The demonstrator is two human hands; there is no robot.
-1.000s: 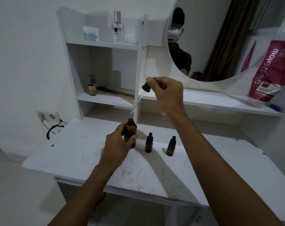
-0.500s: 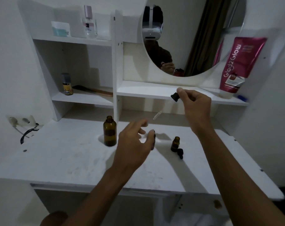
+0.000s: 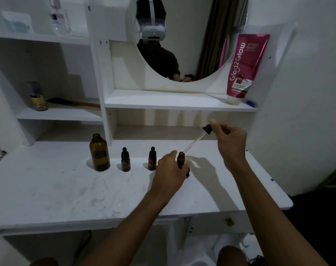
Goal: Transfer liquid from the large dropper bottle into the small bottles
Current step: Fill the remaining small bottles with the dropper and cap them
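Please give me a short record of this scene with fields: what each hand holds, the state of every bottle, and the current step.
left hand: steadies the open small bottle on the table
right hand: holds the dropper, tip at that bottle's mouth
large bottle: open, standing apart
capped small bottles: two
step: filling the open small bottle

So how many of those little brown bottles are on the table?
3. Two capped small bottles stand in a row right of the large bottle: one beside it, one further right. The third, uncapped, is held by the left hand. None seems hidden.
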